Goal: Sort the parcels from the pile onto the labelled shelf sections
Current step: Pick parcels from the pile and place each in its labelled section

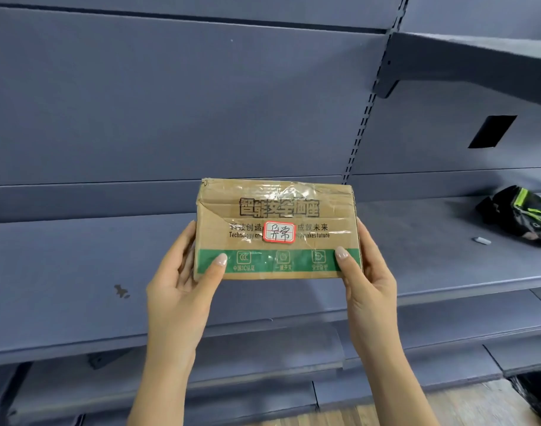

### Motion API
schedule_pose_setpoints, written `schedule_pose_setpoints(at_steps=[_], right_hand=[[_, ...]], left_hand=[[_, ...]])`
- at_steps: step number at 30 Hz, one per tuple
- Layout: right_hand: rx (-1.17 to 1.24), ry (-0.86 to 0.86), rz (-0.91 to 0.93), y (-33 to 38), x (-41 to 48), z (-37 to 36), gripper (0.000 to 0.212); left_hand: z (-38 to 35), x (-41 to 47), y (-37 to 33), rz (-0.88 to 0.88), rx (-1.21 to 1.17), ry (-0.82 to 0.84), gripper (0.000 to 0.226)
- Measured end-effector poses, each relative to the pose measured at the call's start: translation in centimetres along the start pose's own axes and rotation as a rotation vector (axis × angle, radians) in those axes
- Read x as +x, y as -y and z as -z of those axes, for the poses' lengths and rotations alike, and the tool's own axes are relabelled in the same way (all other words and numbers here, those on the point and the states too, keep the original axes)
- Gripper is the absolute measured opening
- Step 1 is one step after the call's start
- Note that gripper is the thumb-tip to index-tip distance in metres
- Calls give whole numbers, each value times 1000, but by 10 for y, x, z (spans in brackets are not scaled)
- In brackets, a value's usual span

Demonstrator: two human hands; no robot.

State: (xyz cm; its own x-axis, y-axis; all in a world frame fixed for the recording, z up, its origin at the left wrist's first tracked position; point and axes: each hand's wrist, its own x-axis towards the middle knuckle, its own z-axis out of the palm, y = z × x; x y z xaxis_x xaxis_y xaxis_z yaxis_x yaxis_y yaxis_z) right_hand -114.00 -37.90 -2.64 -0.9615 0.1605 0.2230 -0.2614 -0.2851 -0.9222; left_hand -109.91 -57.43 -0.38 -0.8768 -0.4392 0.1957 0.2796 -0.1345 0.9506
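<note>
Both hands grip the taped cardboard parcel.

parcel: creased cardboard, glossy tape | shelf: matt metal

Bare L hand & R hand, glossy rounded nails.

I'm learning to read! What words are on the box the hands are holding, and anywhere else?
"智能安全插座": big outlined print on the box.
"科技创造 … 成就未来": below, middle covered by the sticker.
"Technology cre… makes future": likewise partly covered.
"异常": handwritten on the sticker.
"中国3C认证", "一键开关": green band; third caption blurred.
Shelves: nothing readable.
</note>
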Motion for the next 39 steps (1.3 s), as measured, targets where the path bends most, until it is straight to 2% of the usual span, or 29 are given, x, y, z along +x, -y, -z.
schedule_pose_setpoints(at_steps=[13,17,25,29,33,39], right_hand=[[-36,173,-72,-30,-17,-88,49],[-45,292,-110,-44,-31,-141,50],[-10,602,-209,-75,-89,-272,50],[23,732,-252,-87,-129,-334,50],[53,800,-292,-97,-170,-385,51],[36,809,-302,-105,-214,-440,49]], left_hand=[[93,5,-19,1,110,-159,51],[144,0,-35,-16,130,-285,51],[266,-31,-76,-84,220,-666,51],[324,-51,-98,-101,254,-802,51],[379,-65,-112,-123,277,-886,52],[443,-72,-125,-163,237,-960,50]])
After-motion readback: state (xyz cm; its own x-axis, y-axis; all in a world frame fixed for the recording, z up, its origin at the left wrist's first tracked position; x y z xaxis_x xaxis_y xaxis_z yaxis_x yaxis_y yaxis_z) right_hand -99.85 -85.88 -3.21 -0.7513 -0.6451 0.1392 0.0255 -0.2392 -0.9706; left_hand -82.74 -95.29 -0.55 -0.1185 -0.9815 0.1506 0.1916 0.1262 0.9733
